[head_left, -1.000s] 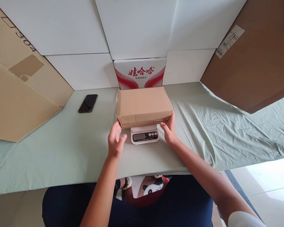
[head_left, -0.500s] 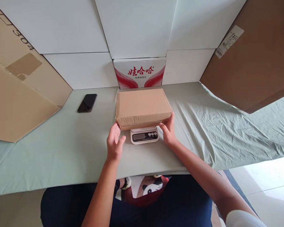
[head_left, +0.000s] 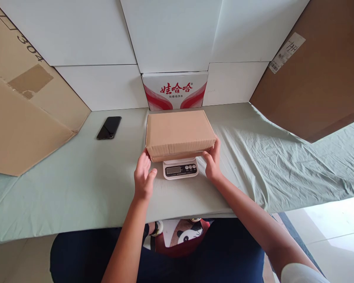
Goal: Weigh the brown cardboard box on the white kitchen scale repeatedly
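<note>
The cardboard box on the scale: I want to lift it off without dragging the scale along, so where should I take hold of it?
Grip the cardboard box by its two short ends, one hand from each side. It overhangs the small scale on both sides, so fingers can likely hook under those bottom edges, where the left hand and right hand already are.

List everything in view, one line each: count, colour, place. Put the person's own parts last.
box: 1, brown cardboard, resting on the scale, mid-table
scale: 1, white with a dark display, under the box, front edge showing
phone: 1, black, flat on the cloth, left of the box
carton: 1, white with red print, behind the box against the wall
cloth: 1, pale green, covering the table, wrinkled at right
cardboard sheets: 2, brown, leaning at far left and far right
panels: several, white, forming the back wall
left hand: 1, open, at the box's near left corner
right hand: 1, open, at the box's near right corner
</note>
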Action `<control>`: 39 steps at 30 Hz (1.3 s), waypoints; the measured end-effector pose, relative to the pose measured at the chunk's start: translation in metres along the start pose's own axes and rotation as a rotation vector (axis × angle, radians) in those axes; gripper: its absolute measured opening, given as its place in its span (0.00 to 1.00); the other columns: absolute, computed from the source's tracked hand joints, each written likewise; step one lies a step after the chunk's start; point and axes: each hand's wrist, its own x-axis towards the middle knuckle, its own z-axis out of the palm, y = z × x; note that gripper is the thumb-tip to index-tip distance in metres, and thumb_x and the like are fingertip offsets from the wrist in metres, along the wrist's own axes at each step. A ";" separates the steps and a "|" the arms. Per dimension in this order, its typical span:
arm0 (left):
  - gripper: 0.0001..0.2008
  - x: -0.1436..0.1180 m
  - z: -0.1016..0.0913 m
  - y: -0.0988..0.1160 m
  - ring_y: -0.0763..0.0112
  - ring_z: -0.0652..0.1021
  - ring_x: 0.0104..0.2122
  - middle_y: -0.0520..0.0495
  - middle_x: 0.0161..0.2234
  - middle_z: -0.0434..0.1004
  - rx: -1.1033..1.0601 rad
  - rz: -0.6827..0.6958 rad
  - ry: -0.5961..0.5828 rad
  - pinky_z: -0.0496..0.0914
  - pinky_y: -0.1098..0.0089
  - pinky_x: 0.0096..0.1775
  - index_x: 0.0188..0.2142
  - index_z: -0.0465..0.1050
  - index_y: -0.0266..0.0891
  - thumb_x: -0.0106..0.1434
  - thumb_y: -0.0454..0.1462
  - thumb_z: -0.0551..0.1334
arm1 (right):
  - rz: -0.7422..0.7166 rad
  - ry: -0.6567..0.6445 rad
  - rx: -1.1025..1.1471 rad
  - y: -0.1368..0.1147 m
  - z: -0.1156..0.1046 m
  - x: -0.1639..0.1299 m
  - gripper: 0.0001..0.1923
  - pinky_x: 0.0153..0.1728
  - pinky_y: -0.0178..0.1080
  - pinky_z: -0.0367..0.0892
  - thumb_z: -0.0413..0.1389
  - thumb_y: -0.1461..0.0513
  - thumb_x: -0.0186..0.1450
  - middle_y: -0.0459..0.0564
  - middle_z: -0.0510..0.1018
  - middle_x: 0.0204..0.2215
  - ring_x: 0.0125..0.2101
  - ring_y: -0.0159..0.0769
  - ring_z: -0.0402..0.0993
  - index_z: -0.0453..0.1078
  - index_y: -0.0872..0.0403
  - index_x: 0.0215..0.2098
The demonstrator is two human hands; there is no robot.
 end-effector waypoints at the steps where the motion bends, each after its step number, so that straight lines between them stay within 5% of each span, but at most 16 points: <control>1: 0.38 0.001 0.000 0.000 0.44 0.61 0.72 0.36 0.72 0.62 -0.015 0.028 0.008 0.57 0.45 0.71 0.70 0.63 0.44 0.63 0.45 0.68 | 0.022 0.048 0.038 -0.002 -0.001 0.001 0.32 0.64 0.63 0.62 0.54 0.48 0.66 0.54 0.63 0.63 0.64 0.52 0.62 0.54 0.40 0.66; 7: 0.35 0.007 -0.003 0.002 0.52 0.60 0.73 0.39 0.73 0.60 -0.096 0.075 0.128 0.57 0.51 0.71 0.70 0.64 0.45 0.63 0.43 0.67 | 0.144 0.333 0.199 -0.005 -0.007 0.013 0.25 0.66 0.60 0.59 0.54 0.50 0.62 0.50 0.66 0.56 0.61 0.48 0.66 0.63 0.41 0.56; 15: 0.37 0.008 -0.003 0.002 0.51 0.60 0.73 0.37 0.73 0.59 -0.102 0.030 0.149 0.57 0.51 0.71 0.70 0.64 0.43 0.62 0.44 0.66 | 0.252 0.399 0.278 -0.010 -0.006 0.020 0.24 0.64 0.54 0.60 0.55 0.51 0.58 0.48 0.67 0.54 0.57 0.44 0.68 0.65 0.43 0.53; 32: 0.36 0.007 -0.001 0.004 0.49 0.59 0.73 0.39 0.73 0.58 -0.060 0.011 0.094 0.57 0.51 0.71 0.71 0.63 0.44 0.65 0.46 0.65 | 0.191 0.304 0.175 -0.001 -0.008 0.015 0.22 0.62 0.58 0.63 0.53 0.50 0.63 0.50 0.69 0.55 0.58 0.47 0.68 0.64 0.42 0.54; 39: 0.39 0.005 0.004 0.007 0.47 0.58 0.73 0.38 0.74 0.57 0.018 0.025 0.032 0.56 0.50 0.72 0.72 0.60 0.44 0.65 0.48 0.66 | 0.041 0.090 0.054 -0.009 0.003 0.000 0.28 0.61 0.58 0.65 0.52 0.45 0.67 0.53 0.69 0.61 0.59 0.51 0.66 0.62 0.43 0.62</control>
